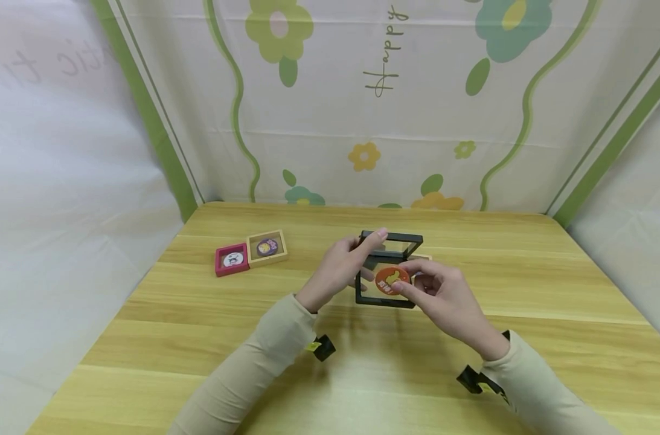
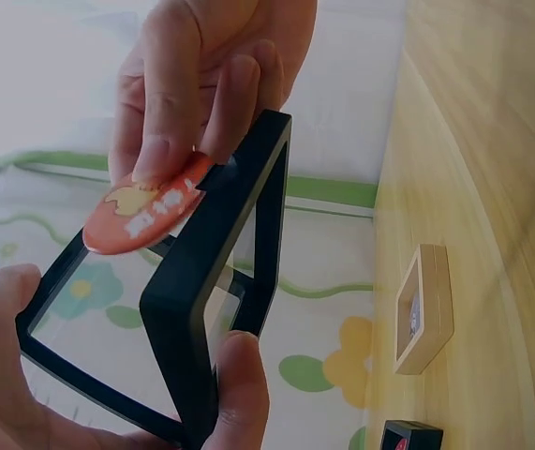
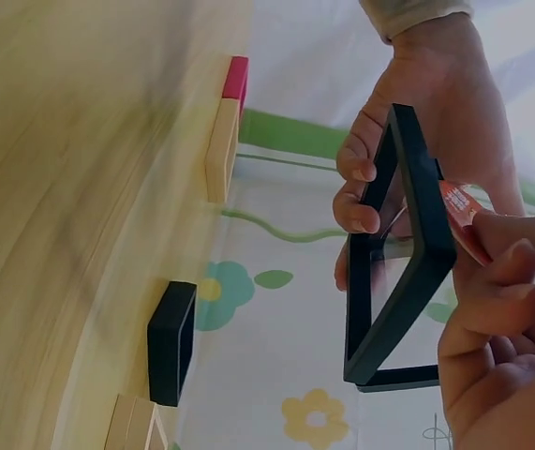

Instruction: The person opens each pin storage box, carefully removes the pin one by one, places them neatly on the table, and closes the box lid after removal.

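Your left hand point(image 1: 337, 266) grips the unfolded black square frame point(image 1: 381, 302) while your right hand point(image 1: 451, 299) pinches the round red badge point(image 1: 386, 281) before it, apparently unmounted yet, whereas the magenta square frame point(image 1: 218, 266) and tan wooden frame point(image 1: 284, 244) on the table point(image 1: 161, 338) already contain badges point(image 1: 233, 260).

Room between beige frame point(image 1: 268, 261) and left hand point(image 1: 337, 267); black frame point(image 1: 385, 302) blocks right hand point(image 1: 450, 300) leftward.

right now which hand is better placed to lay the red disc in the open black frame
The right hand, I'd judge: it pinches the disc close to the frame, while the left hand holds that frame.
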Demonstrator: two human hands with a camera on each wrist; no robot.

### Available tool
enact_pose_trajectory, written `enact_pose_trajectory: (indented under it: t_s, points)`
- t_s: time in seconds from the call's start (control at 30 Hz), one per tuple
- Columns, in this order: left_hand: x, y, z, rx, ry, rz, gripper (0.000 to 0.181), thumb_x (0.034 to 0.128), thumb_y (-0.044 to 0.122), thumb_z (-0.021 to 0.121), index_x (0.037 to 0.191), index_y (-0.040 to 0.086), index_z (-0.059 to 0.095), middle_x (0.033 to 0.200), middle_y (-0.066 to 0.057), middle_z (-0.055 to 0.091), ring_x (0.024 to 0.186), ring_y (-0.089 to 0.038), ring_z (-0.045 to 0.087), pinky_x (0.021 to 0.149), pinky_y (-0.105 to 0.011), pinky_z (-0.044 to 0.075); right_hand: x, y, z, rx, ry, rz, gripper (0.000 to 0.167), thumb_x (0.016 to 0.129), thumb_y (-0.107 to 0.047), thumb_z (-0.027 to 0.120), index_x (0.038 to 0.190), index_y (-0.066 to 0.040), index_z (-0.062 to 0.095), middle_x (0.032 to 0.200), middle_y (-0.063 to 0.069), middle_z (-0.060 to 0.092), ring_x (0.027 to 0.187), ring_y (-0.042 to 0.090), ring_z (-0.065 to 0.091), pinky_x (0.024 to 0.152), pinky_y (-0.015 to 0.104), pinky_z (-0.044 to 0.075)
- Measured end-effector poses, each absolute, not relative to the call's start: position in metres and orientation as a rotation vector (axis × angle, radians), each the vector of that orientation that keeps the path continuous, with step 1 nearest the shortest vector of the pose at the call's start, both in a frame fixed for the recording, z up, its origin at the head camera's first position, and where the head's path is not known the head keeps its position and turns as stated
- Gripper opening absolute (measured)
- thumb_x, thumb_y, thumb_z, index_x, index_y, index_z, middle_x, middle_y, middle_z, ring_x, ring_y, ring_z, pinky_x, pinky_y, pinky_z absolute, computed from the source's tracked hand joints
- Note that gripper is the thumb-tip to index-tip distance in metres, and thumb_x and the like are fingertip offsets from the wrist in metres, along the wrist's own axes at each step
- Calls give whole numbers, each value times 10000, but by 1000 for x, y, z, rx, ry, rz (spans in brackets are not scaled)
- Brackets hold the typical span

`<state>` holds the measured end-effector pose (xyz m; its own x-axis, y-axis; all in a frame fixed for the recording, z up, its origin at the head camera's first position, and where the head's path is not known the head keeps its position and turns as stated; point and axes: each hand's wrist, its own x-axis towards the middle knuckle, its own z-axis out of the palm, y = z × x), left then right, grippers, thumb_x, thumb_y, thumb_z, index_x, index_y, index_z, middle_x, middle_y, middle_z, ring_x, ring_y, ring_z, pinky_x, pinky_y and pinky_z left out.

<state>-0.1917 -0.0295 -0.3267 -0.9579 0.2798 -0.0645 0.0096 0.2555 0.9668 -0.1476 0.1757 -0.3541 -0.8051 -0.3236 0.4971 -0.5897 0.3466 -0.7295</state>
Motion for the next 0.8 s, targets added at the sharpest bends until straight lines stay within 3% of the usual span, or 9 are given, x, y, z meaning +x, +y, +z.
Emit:
enact_pose_trajectory:
  t_s: [0.2,0.6,0.7,0.8]
  points:
    - [-195,-32,-329,271,2326,1737,775,804,804,521,1205,154,653,1171,-92,642,758,-210,697,691,-413,533,-145,180,-350,866,-2376,1551,222,895,-37,722,1107,-104,706,918,13,672,577,174,564,479,265,463]
    - [-200,-37,-331,261,2371,1688,802,816,790,524,1219,106,640,1126,-122,649,757,-195,691,710,-409,520,-149,194,-337,858,-2445,1752,117,951,-68,660,1062,-32,653,953,121,685,717,233,658,660,311,557]
    - [-201,-37,-332,266,2385,1689,793,815,783,536,1206,101,640,1129,-135,649,755,-198,690,692,-404,528,-152,200,-333,809,-2463,1765,112,960,-83,653,1052,-21,640,947,134,691,671,198,635,586,289,530]
    - [-203,-38,-334,270,2392,1693,776,818,777,540,1199,110,649,1131,-144,652,750,-204,690,685,-403,532,-157,207,-329,755,-2482,1754,111,964,-104,652,1033,-20,628,906,136,694,590,153,546,466,289,417]
